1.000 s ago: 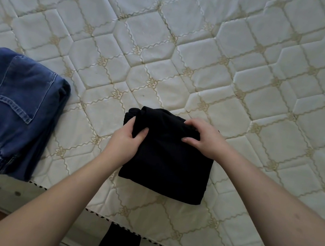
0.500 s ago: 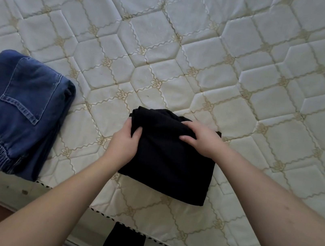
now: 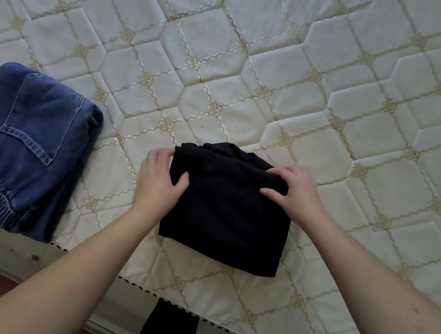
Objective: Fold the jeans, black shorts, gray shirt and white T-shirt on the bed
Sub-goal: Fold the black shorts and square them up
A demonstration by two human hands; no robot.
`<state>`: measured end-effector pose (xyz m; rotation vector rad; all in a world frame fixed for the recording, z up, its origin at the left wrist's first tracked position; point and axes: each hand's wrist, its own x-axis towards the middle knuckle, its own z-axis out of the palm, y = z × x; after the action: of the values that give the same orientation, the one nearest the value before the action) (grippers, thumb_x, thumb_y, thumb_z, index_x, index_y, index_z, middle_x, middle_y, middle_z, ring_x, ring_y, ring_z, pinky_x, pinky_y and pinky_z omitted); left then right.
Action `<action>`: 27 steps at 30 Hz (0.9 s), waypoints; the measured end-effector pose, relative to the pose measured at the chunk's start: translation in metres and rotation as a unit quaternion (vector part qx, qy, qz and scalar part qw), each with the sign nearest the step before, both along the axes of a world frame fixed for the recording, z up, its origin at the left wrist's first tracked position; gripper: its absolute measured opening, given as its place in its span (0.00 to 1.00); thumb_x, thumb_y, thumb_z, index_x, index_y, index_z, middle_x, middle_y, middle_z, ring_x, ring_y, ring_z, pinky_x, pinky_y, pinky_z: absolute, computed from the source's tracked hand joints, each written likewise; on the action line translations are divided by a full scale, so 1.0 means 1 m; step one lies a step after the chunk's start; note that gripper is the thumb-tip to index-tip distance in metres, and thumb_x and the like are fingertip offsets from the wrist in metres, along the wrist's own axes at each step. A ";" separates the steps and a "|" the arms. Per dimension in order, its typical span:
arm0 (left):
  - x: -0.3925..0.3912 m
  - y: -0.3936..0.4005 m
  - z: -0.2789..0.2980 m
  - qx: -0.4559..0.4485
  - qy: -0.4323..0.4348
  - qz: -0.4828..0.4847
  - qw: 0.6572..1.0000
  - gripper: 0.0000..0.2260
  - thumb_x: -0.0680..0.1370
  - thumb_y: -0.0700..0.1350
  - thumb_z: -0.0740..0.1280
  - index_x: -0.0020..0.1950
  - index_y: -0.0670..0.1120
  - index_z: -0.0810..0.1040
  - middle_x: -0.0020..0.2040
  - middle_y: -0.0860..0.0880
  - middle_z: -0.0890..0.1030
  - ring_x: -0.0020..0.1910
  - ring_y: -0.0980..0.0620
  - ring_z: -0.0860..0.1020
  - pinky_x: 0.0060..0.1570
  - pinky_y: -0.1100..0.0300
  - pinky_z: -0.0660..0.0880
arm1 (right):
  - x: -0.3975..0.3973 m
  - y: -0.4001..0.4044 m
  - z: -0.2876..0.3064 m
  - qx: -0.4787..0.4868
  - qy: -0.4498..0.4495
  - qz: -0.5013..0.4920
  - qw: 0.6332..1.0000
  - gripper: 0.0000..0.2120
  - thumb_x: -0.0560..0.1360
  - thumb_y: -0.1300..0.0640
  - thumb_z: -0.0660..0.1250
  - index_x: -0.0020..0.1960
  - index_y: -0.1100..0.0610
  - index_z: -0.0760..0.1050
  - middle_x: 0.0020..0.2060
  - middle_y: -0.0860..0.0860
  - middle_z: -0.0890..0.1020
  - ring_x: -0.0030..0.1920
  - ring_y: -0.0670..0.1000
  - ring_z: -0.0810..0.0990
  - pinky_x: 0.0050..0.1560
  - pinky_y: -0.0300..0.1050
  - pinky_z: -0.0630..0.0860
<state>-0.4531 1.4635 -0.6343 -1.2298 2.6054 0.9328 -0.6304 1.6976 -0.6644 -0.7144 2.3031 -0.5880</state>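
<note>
Looking down from the head camera, I cannot see the gray shirt or the white T-shirt, and the dark trouser legs (image 3: pixel 167 331) at the bed's near edge are cut off by the frame. The left hand's (image 3: pixel 158 178) fingers are tucked behind the black shorts (image 3: pixel 227 214), so only its thumb shows, pinching the upper left corner. The right hand (image 3: pixel 294 194) curls over the upper right corner, its grip closed on the cloth. The shorts lie folded on the quilted bed (image 3: pixel 229 67) near its front edge, between both hands. Both forearms reach in from below, converging. The folded jeans (image 3: pixel 25 150) lie well apart, left.
</note>
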 end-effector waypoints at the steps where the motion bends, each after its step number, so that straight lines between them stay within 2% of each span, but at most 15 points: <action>1: -0.005 -0.004 0.001 0.000 0.014 -0.030 0.999 0.27 0.73 0.51 0.71 0.69 0.46 0.68 0.65 0.46 0.71 0.65 0.46 0.69 0.65 0.53 0.65 | 0.000 0.003 -0.001 -0.013 -0.026 0.005 1.000 0.19 0.70 0.46 0.75 0.59 0.47 0.79 0.56 0.47 0.77 0.61 0.52 0.71 0.66 0.51 0.66; 3: -0.017 -0.012 0.002 0.005 0.020 -0.110 0.994 0.37 0.70 0.56 0.74 0.74 0.50 0.61 0.71 0.47 0.67 0.69 0.48 0.66 0.69 0.51 0.64 | -0.004 0.007 0.000 -0.049 -0.066 -0.033 0.996 0.15 0.69 0.48 0.77 0.55 0.45 0.80 0.55 0.45 0.76 0.61 0.50 0.71 0.65 0.45 0.65; 5: -0.033 -0.024 0.001 0.033 -0.024 -0.190 0.981 0.46 0.67 0.59 0.77 0.78 0.54 0.55 0.75 0.48 0.63 0.73 0.48 0.63 0.71 0.51 0.62 | -0.010 0.011 0.001 -0.045 -0.077 -0.075 0.993 0.14 0.68 0.48 0.77 0.51 0.43 0.78 0.54 0.45 0.76 0.58 0.48 0.72 0.61 0.41 0.66; 8: -0.059 -0.042 -0.002 0.074 -0.138 -0.323 0.934 0.47 0.64 0.58 0.79 0.77 0.56 0.58 0.71 0.48 0.67 0.70 0.46 0.66 0.69 0.52 0.64 | -0.019 0.020 0.006 0.025 -0.103 -0.073 0.992 0.19 0.66 0.47 0.78 0.53 0.45 0.74 0.53 0.47 0.74 0.54 0.47 0.72 0.55 0.40 0.67; 10: -0.071 -0.052 -0.004 0.071 -0.180 -0.365 0.910 0.46 0.63 0.58 0.80 0.75 0.55 0.60 0.69 0.49 0.69 0.68 0.45 0.67 0.68 0.51 0.65 | -0.023 0.024 0.011 0.039 -0.139 -0.055 0.988 0.20 0.67 0.51 0.79 0.54 0.48 0.74 0.52 0.48 0.77 0.51 0.50 0.76 0.52 0.44 0.73; 12: -0.078 -0.057 -0.005 0.035 -0.200 -0.385 0.900 0.46 0.62 0.61 0.79 0.74 0.54 0.62 0.67 0.49 0.71 0.67 0.45 0.68 0.67 0.49 0.67 | -0.026 0.028 0.020 0.000 -0.193 -0.059 0.979 0.18 0.69 0.57 0.77 0.55 0.48 0.75 0.49 0.49 0.81 0.47 0.52 0.81 0.50 0.46 0.78; 15: -0.071 -0.053 -0.008 -0.048 -0.189 -0.400 0.895 0.41 0.62 0.65 0.76 0.69 0.50 0.68 0.63 0.48 0.73 0.63 0.46 0.69 0.64 0.50 0.67 | -0.022 0.034 0.029 -0.060 -0.242 -0.028 0.968 0.21 0.74 0.64 0.72 0.62 0.46 0.75 0.53 0.43 0.80 0.49 0.41 0.81 0.49 0.33 0.76; 17: -0.060 -0.048 -0.012 -0.014 -0.145 -0.368 0.918 0.34 0.64 0.62 0.77 0.64 0.49 0.70 0.59 0.48 0.74 0.60 0.46 0.71 0.60 0.54 0.68 | -0.017 0.036 0.029 -0.073 -0.217 -0.006 0.973 0.21 0.75 0.64 0.70 0.65 0.48 0.75 0.57 0.43 0.77 0.53 0.40 0.79 0.53 0.31 0.75; 19: -0.050 -0.044 -0.014 0.033 -0.100 -0.341 0.934 0.28 0.66 0.57 0.77 0.60 0.51 0.70 0.54 0.51 0.75 0.56 0.47 0.74 0.51 0.57 0.68 | -0.014 0.036 0.028 -0.083 -0.199 -0.015 0.976 0.19 0.76 0.63 0.70 0.63 0.48 0.77 0.57 0.43 0.75 0.52 0.40 0.77 0.54 0.32 0.75; 21: -0.043 -0.042 -0.014 0.043 -0.078 -0.330 0.940 0.25 0.68 0.56 0.76 0.58 0.53 0.69 0.50 0.53 0.76 0.53 0.48 0.77 0.45 0.57 0.68 | -0.015 0.035 0.027 -0.081 -0.182 -0.002 0.980 0.16 0.75 0.61 0.71 0.60 0.48 0.78 0.57 0.43 0.75 0.52 0.41 0.76 0.54 0.33 0.74; 24: -0.036 -0.042 -0.010 0.041 -0.064 -0.324 0.943 0.31 0.67 0.54 0.77 0.65 0.56 0.65 0.55 0.52 0.79 0.54 0.47 0.78 0.46 0.58 0.69 | -0.017 0.034 0.027 -0.041 -0.166 0.049 0.984 0.13 0.73 0.58 0.74 0.56 0.48 0.79 0.52 0.43 0.77 0.50 0.42 0.76 0.52 0.36 0.74; 27: -0.031 -0.042 0.001 0.038 -0.048 -0.336 0.940 0.41 0.67 0.54 0.78 0.71 0.63 0.57 0.59 0.51 0.79 0.57 0.47 0.77 0.48 0.58 0.69 | -0.018 0.037 0.032 -0.017 -0.137 0.003 0.990 0.10 0.72 0.56 0.75 0.51 0.46 0.80 0.43 0.41 0.80 0.43 0.42 0.78 0.46 0.33 0.72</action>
<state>-0.4840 1.4216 -0.6329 -0.2915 2.5794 0.7849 -0.6486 1.7345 -0.6326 -0.6157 2.0395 -0.6801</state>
